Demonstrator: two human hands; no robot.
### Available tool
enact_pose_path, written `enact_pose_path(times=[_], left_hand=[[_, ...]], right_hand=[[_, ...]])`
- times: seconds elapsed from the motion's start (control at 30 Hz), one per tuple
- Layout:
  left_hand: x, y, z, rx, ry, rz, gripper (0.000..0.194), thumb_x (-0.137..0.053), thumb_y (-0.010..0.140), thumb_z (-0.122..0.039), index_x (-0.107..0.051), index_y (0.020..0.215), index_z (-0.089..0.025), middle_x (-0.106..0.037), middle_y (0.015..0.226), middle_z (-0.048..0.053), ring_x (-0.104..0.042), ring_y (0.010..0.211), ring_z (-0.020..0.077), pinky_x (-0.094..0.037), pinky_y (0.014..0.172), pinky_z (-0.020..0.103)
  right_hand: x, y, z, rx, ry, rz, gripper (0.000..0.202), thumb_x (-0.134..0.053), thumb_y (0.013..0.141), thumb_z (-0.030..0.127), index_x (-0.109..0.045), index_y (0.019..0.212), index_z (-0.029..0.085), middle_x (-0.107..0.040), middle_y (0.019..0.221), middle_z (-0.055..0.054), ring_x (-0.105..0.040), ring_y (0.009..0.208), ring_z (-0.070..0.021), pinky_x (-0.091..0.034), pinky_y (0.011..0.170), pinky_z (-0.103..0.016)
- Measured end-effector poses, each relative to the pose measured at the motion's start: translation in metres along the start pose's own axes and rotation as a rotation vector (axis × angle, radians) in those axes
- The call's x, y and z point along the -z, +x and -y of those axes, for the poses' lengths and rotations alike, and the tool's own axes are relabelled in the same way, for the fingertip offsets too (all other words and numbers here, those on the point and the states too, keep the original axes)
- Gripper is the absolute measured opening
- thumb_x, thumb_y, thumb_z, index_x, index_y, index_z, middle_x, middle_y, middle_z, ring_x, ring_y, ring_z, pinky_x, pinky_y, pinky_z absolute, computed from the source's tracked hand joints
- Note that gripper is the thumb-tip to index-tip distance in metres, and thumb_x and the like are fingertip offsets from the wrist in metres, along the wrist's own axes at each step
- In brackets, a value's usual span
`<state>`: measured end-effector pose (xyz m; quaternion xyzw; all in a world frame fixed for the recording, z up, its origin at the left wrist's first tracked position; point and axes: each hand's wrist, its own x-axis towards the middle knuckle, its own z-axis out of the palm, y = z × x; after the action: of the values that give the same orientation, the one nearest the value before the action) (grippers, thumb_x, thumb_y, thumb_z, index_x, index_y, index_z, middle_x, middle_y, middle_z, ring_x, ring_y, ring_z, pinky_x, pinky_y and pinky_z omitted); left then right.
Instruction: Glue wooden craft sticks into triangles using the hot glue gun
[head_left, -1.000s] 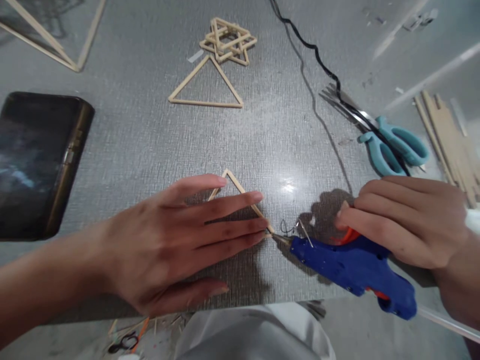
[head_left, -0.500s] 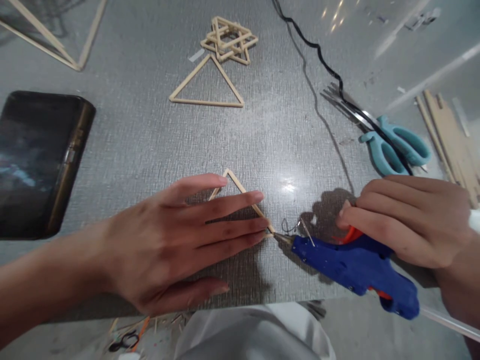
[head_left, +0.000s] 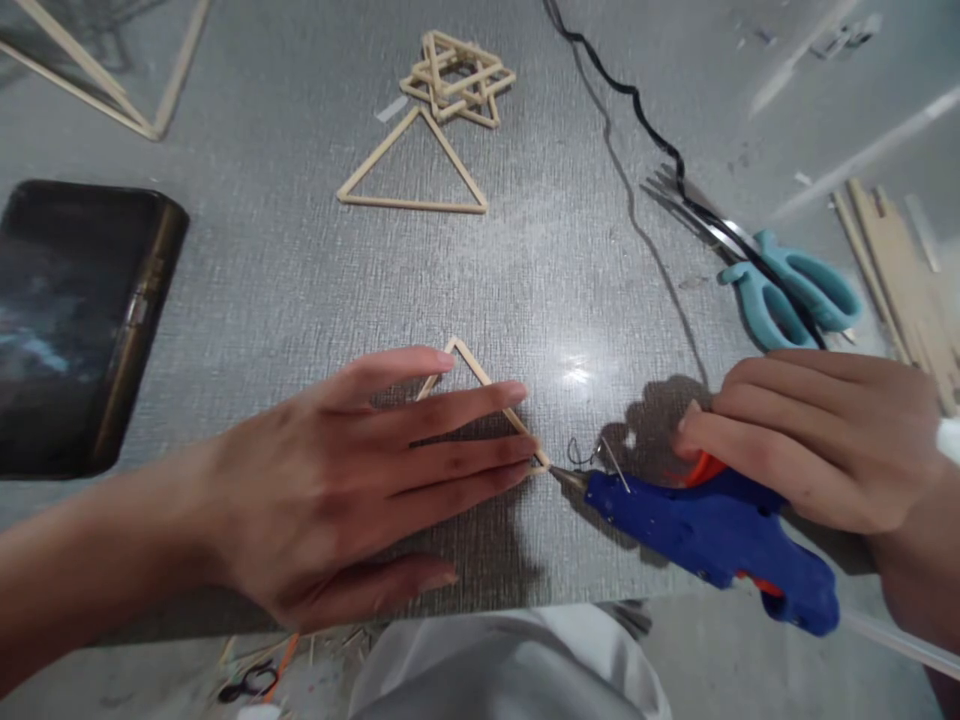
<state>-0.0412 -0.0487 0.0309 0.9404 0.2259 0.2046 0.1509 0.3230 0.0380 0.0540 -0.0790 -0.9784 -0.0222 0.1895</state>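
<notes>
Left hand (head_left: 360, 480) flat, fingers spread, pinning small wooden stick triangle (head_left: 480, 378); right hand (head_left: 817, 440) gripping blue hot-glue gun (head_left: 705, 530), nozzle touching triangle's corner.

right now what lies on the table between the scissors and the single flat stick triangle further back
In the head view, the black cord of the glue gun runs across that stretch between the teal scissors and the flat stick triangle; otherwise bare grey table.

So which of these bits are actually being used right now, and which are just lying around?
In use: left hand pressing the stick triangle; right hand on the blue glue gun.
Lying about: scissors, finished triangle, triangle pile, dark case, loose sticks.
</notes>
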Motion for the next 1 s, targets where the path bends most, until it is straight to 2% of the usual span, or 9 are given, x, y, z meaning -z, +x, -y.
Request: enact_pose_path(times=[0.1,0.17,0.3,0.43,0.53,0.6,0.7,0.83,1.0], left_hand=[[0.0,-0.002,0.001,-0.016,0.051,0.02,0.05,-0.05,0.109,-0.043,-0.068,0.15,-0.02,-0.073,0.151,-0.001,-0.053,0.158,0.0225,-0.011,0.142,0.035],[0.0,-0.002,0.001,-0.015,0.052,0.021,0.05,-0.051,0.108,-0.042,-0.067,0.15,-0.019,-0.072,0.153,0.001,-0.051,0.159,0.0227,-0.01,0.142,0.036],[0.001,-0.002,0.001,-0.01,0.03,0.02,0.05,-0.053,0.108,-0.038,-0.067,0.151,-0.018,-0.071,0.153,0.004,-0.051,0.159,0.0233,-0.01,0.142,0.036],[0.001,-0.001,0.0,-0.01,0.019,0.014,0.049,-0.05,0.11,-0.039,-0.068,0.15,-0.017,-0.069,0.155,0.003,-0.053,0.157,0.0228,-0.011,0.142,0.035],[0.002,0.0,0.0,-0.001,0.019,0.028,0.047,-0.051,0.111,-0.037,-0.068,0.149,-0.017,-0.07,0.155,0.003,-0.053,0.157,0.0227,-0.012,0.142,0.034],[0.002,0.0,-0.001,0.002,0.021,0.021,0.049,-0.053,0.108,-0.038,-0.066,0.152,-0.019,-0.072,0.152,0.003,-0.055,0.156,0.0237,-0.013,0.141,0.035],[0.001,0.0,-0.002,0.011,0.022,0.001,0.056,-0.054,0.107,-0.04,-0.059,0.16,-0.024,-0.074,0.15,0.002,-0.057,0.154,0.0256,-0.015,0.141,0.039],[0.0,-0.001,-0.003,0.022,0.022,0.01,0.059,-0.054,0.107,-0.041,-0.054,0.164,-0.025,-0.073,0.151,0.002,-0.058,0.154,0.0255,-0.012,0.142,0.04],[0.004,-0.001,0.0,-0.045,0.05,0.066,0.056,-0.058,0.105,-0.038,-0.061,0.156,-0.015,-0.065,0.159,0.003,-0.049,0.16,0.0251,-0.007,0.143,0.039]], right_hand=[[-0.001,0.001,-0.001,-0.053,0.023,-0.059,0.023,-0.068,0.097,0.01,-0.075,0.089,0.031,-0.072,0.073,0.001,-0.067,0.066,-0.0215,-0.048,0.052,-0.036],[-0.001,-0.001,-0.001,-0.08,0.022,-0.096,0.026,-0.067,0.097,0.009,-0.077,0.094,0.033,-0.073,0.074,0.001,-0.067,0.066,-0.0221,-0.049,0.055,-0.038],[0.003,-0.006,-0.003,-0.127,-0.059,0.027,0.03,-0.065,0.099,0.011,-0.078,0.101,0.038,-0.074,0.075,0.001,-0.07,0.071,-0.0241,-0.053,0.061,-0.04],[0.005,-0.013,-0.008,-0.224,-0.186,-0.037,0.014,-0.065,0.106,0.036,-0.075,0.115,0.038,-0.07,0.072,0.0,-0.064,0.063,-0.0229,-0.044,0.056,-0.039],[0.003,-0.014,-0.01,-0.494,-0.307,0.025,0.035,-0.069,0.102,0.047,-0.067,0.134,0.035,-0.072,0.082,-0.005,-0.068,0.073,-0.0281,-0.043,0.059,-0.041],[0.001,-0.013,-0.01,-0.652,-0.325,0.074,0.05,-0.07,0.099,0.044,-0.059,0.146,0.032,-0.074,0.095,-0.011,-0.073,0.089,-0.036,-0.05,0.068,-0.045],[-0.004,-0.008,-0.012,-0.725,-0.263,0.129,0.06,-0.066,0.096,0.034,-0.049,0.153,0.029,-0.074,0.103,-0.015,-0.073,0.101,-0.0433,-0.057,0.077,-0.053],[-0.009,-0.003,-0.014,-0.744,-0.226,0.127,0.062,-0.065,0.093,0.026,-0.045,0.152,0.026,-0.071,0.109,-0.017,-0.071,0.107,-0.0453,-0.059,0.085,-0.059],[-0.007,0.004,-0.008,-0.769,-0.057,0.106,0.069,-0.055,0.091,0.015,-0.038,0.157,0.024,-0.059,0.128,-0.022,-0.066,0.12,-0.0443,-0.057,0.101,-0.065]])
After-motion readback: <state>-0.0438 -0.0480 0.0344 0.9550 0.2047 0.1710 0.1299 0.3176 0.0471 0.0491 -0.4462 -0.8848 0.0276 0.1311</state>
